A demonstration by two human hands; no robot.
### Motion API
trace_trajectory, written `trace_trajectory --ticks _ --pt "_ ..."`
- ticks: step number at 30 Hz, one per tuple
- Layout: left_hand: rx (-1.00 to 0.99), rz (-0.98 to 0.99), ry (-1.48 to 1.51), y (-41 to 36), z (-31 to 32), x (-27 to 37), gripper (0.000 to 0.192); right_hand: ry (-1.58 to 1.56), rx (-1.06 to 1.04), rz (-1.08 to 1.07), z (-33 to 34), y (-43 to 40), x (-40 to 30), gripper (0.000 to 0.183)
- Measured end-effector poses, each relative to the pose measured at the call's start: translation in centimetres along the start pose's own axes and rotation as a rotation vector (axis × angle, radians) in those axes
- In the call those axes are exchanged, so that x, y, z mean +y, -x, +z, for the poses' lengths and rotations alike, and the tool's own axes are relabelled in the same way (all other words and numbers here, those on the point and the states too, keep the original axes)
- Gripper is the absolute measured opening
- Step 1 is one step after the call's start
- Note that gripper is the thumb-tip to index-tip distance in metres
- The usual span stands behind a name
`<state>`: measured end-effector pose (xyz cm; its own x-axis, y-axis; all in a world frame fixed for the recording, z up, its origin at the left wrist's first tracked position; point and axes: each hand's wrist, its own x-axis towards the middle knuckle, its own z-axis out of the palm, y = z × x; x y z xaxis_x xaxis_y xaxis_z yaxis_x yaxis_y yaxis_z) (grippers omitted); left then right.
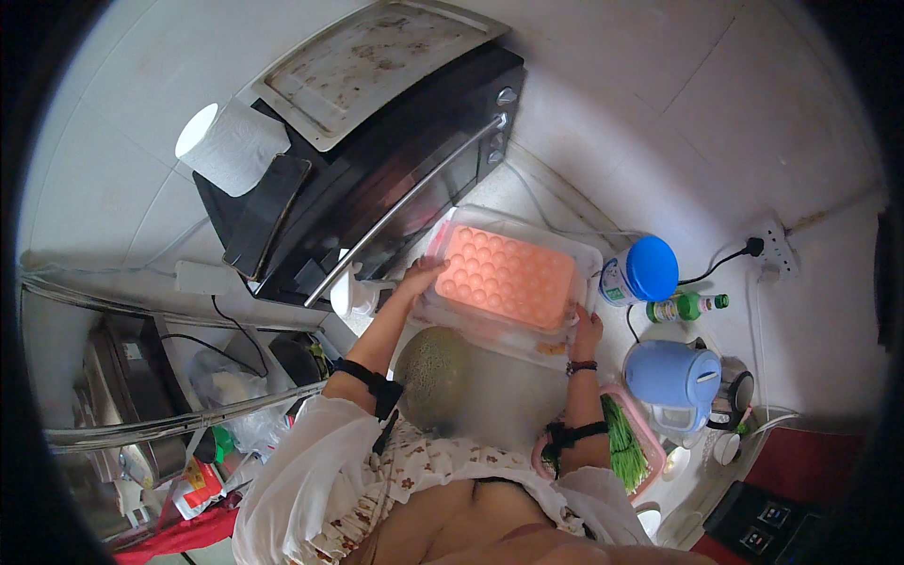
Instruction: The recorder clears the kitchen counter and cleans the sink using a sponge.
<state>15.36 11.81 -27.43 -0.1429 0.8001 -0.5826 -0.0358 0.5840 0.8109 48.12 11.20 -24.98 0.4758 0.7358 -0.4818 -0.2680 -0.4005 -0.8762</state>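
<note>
Both my hands are on a clear plastic container (522, 345) that carries an orange ice-ball tray (505, 277) with rows of round domes. My left hand (425, 274) grips its left side, the fingers reaching the tray's edge. At the lower right corner, my right hand (586, 326) holds the container's rim. A netted melon (434, 374) lies just below, between my forearms. To the right of the container stands a tub with a blue lid (652, 268).
A black toaster oven (395, 191) bearing a stained baking tray (374, 67) and toilet paper roll (236, 147) stands at upper left. On the right are a green bottle (681, 308), a blue kettle (667, 381) and a pink basket (657, 452) of green stalks. Metal shelving (191, 422) fills the left.
</note>
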Motion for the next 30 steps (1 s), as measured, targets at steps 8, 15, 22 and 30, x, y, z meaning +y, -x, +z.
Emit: trace_trajectory --ticks 8,15,22,30 --pt "-0.068 0.036 0.112 0.3 2.6 -1.0 0.063 0.254 -0.065 -0.230 -4.3 -6.4 1.6 0.028" --pt "0.011 0.093 -0.090 2.1 3.5 0.8 0.095 0.091 -0.036 -0.244 -4.2 -5.6 0.7 0.020" --pt "0.041 0.175 -0.478 3.7 4.2 5.3 0.092 0.057 -0.177 -0.240 -2.4 -3.5 -4.2 0.020" --pt "0.146 0.139 -0.600 6.2 4.7 9.4 0.086 0.189 -0.143 -0.339 -3.8 -3.8 -5.5 0.025"
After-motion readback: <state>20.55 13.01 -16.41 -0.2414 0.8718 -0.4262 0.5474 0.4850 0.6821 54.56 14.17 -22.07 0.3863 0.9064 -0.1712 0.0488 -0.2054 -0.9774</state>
